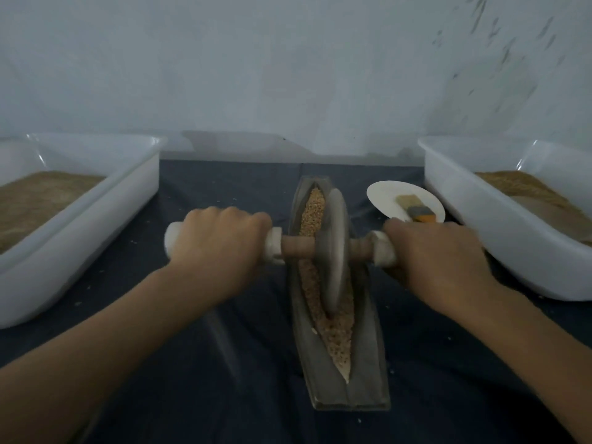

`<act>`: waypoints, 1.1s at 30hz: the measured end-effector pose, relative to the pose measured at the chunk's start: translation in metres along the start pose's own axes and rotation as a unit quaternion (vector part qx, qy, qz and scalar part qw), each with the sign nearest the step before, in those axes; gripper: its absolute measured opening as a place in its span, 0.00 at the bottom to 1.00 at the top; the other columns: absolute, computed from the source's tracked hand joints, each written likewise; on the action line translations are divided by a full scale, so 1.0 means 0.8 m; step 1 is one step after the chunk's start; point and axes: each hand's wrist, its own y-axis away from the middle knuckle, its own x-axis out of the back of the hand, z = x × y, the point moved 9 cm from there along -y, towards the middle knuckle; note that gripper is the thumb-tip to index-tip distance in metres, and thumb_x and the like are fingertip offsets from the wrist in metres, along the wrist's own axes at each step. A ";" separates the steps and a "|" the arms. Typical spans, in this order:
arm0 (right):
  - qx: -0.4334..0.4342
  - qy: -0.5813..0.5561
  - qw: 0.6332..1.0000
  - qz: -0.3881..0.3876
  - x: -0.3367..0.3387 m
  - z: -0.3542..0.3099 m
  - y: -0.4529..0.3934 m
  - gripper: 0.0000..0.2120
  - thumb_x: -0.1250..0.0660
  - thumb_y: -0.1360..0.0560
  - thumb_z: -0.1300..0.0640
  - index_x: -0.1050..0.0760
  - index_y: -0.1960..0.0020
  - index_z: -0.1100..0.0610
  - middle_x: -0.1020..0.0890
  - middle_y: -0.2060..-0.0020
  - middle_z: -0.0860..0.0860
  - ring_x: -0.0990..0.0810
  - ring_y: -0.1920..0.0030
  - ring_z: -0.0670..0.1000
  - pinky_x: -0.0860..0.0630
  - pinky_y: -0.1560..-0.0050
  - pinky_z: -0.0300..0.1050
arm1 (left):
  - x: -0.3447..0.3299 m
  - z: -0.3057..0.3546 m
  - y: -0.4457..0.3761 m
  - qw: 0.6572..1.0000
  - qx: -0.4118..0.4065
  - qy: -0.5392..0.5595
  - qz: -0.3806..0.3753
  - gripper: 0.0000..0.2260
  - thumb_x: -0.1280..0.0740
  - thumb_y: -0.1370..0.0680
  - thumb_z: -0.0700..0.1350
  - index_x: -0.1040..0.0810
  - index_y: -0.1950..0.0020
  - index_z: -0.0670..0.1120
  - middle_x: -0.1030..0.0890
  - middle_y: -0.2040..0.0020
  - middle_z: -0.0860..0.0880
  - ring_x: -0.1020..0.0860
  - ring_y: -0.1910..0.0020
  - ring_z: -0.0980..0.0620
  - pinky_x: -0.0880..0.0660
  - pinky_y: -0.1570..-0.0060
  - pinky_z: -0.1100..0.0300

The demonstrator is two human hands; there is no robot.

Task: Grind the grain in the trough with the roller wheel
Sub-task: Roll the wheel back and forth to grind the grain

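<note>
Grain [312,209] lies along the trough [368,331], whose long axis runs straight away from the person on the dark surface [224,363]. Roller wheel [336,248] stands upright in the groove about midway, axle crosswise. Left hand [217,248] and right hand [439,254] each grip a handle, equally near. Judgement: the stroke must follow the trough's length; sideways tilt risks spilling grain.

Dark-clothed table [224,363]; trough [368,363]; 2 tubs [96,219]
</note>
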 end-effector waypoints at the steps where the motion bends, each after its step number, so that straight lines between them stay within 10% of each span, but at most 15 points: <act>1: -0.005 0.027 1.000 0.006 -0.014 0.005 -0.018 0.19 0.21 0.40 0.50 0.30 0.62 0.52 0.26 0.74 0.50 0.31 0.76 0.54 0.45 0.73 0.37 | -0.016 -0.007 -0.020 0.999 0.027 0.004 -0.027 0.15 0.32 0.29 0.54 0.38 0.62 0.53 0.22 0.62 0.52 0.24 0.65 0.46 0.39 0.66 0.56; 7: -0.067 -0.005 0.997 -0.027 -0.060 0.028 -0.088 0.11 0.34 0.26 0.50 0.34 0.58 0.54 0.22 0.63 0.52 0.23 0.62 0.57 0.27 0.62 0.48 | -0.046 -0.018 -0.087 0.996 0.063 0.012 -0.057 0.04 0.34 0.26 0.49 0.28 0.55 0.52 0.20 0.54 0.48 0.22 0.55 0.44 0.35 0.62 0.54; 13: 0.022 0.003 1.000 -0.005 0.001 0.001 0.003 0.26 0.19 0.47 0.50 0.37 0.65 0.48 0.34 0.78 0.45 0.37 0.80 0.48 0.50 0.76 0.34 | 0.018 0.010 0.000 0.999 -0.047 0.002 0.010 0.17 0.28 0.32 0.49 0.38 0.61 0.52 0.24 0.65 0.52 0.24 0.68 0.48 0.41 0.69 0.58; 16: 0.032 0.009 0.998 -0.050 0.007 -0.005 0.035 0.29 0.22 0.47 0.46 0.42 0.63 0.45 0.41 0.76 0.42 0.36 0.78 0.46 0.38 0.81 0.40 | 0.063 0.017 0.047 0.990 -0.091 0.030 0.107 0.20 0.22 0.44 0.43 0.34 0.69 0.49 0.31 0.76 0.51 0.31 0.80 0.48 0.49 0.71 0.62; 19: 0.038 -0.017 0.999 -0.026 0.015 -0.008 0.030 0.27 0.19 0.49 0.50 0.38 0.65 0.48 0.43 0.76 0.42 0.35 0.80 0.48 0.35 0.82 0.42 | 0.044 0.007 0.045 0.996 -0.063 0.039 0.053 0.24 0.22 0.44 0.46 0.38 0.68 0.51 0.33 0.76 0.54 0.36 0.80 0.50 0.53 0.71 0.63; 25: -0.018 0.056 0.998 -0.017 -0.030 0.014 -0.067 0.13 0.30 0.30 0.52 0.35 0.58 0.52 0.22 0.65 0.52 0.24 0.66 0.56 0.35 0.70 0.44 | -0.053 -0.029 -0.047 0.997 0.050 0.055 -0.038 0.12 0.35 0.27 0.55 0.37 0.62 0.55 0.22 0.60 0.51 0.24 0.63 0.45 0.36 0.64 0.55; 33: -0.021 0.056 0.998 -0.029 -0.034 0.015 -0.075 0.15 0.28 0.31 0.52 0.36 0.59 0.51 0.22 0.65 0.51 0.24 0.66 0.55 0.35 0.71 0.44 | -0.053 -0.033 -0.056 0.995 0.065 0.064 -0.041 0.13 0.35 0.26 0.53 0.39 0.62 0.54 0.24 0.62 0.51 0.28 0.66 0.46 0.36 0.64 0.55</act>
